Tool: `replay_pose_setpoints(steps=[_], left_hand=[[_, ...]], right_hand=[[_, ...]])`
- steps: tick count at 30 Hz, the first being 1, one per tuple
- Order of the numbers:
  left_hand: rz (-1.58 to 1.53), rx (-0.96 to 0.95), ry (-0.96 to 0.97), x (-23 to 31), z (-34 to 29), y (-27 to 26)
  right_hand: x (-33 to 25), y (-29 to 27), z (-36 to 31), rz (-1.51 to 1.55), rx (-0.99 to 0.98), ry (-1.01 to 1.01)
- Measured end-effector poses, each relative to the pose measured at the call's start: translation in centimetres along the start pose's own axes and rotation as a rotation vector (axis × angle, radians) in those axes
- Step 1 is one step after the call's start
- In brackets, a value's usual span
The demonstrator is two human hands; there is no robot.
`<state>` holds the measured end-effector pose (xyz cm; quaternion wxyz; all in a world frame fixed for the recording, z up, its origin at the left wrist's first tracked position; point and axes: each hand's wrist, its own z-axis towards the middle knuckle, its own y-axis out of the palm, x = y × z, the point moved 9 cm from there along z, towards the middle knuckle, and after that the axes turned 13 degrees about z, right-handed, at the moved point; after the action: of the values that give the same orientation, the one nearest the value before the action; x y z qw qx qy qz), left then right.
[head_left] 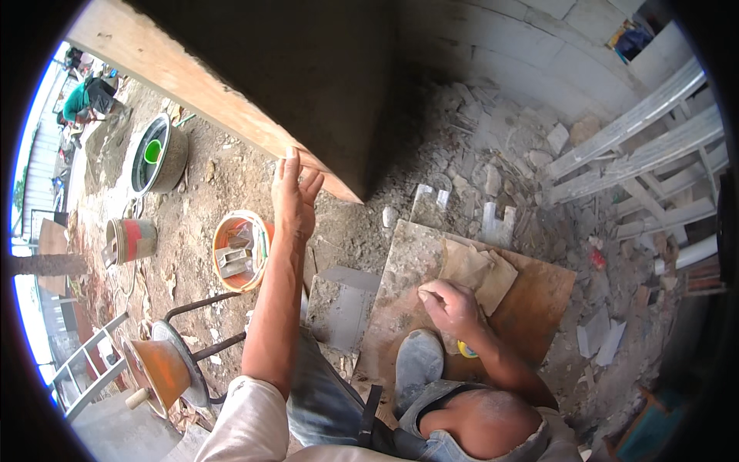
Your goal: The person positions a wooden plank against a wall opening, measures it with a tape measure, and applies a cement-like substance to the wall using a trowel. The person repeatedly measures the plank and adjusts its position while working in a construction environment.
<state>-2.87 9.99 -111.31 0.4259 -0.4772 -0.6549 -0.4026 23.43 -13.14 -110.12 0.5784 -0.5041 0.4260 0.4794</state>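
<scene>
your left hand (295,204), partly open, touches its fingers to the pale edge of a dark panel (223,109), upper left to upper centre. your right hand (454,306) curls right of centre; whether it grips anything cannot be told. beneath it lies a stained board (531,304). the panel seems mid-handling, not finished; what is left doesn't show.

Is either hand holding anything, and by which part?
The left hand touches the wooden panel on its edge, near one end; whether it grips, or the right hand holds anything, is unclear.
</scene>
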Motion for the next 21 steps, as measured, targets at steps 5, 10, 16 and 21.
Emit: replay_pose_setpoints(steps=[5,10,16,21], left_hand=[[-0.01,-0.043,0.025,0.2,0.0,-0.2],[-0.022,-0.051,-0.001,0.2,-0.1,0.0],[-0.041,-0.054,0.005,0.2,-0.5,0.4],[-0.044,-0.062,0.017,0.1,-0.6,0.4]], right_hand=[[0.1,-0.9,0.5,-0.02,0.017,0.022],[0.0,-2.2,0.3,-0.042,0.07,0.001],[1.3,-3.0,-0.7,-0.049,0.081,0.064],[1.6,-3.3,-1.1,-0.055,0.098,0.102]])
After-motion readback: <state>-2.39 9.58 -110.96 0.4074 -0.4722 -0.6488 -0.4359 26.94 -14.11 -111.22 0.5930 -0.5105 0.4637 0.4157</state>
